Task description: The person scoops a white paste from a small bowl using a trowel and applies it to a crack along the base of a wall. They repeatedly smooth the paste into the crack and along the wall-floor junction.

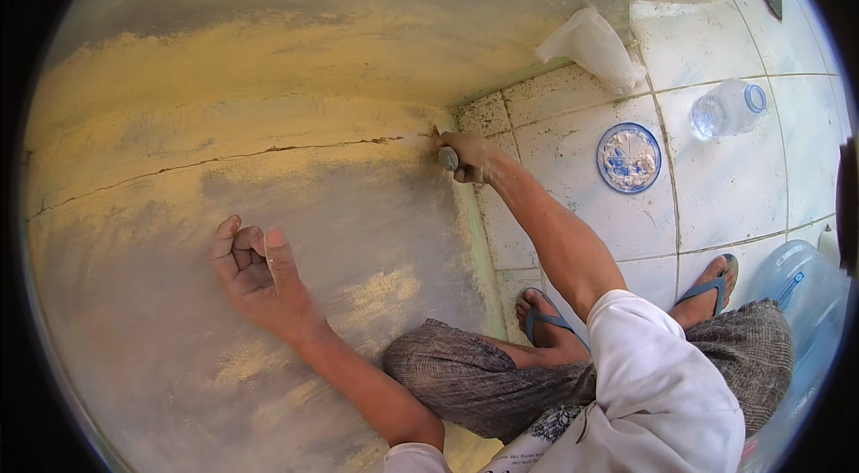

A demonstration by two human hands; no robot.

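Patchy yellow and grey, a wall (161, 267) meets white floor tiles (716, 178) along its right edge. By that edge, at the right end of a long crack (278, 149), is a tool with a rounded grey handle (448, 159); the right hand (472, 159) has its fingers clamped on it. The left hand (259, 272) is in front of the wall, fingers loosely curled, thumb apart. On the floor, near the wall's edge, lies a white plastic bag (595, 48); farther out are a blue-rimmed dish (599, 160) of whitish paste (629, 156) and a clear bottle (727, 109).
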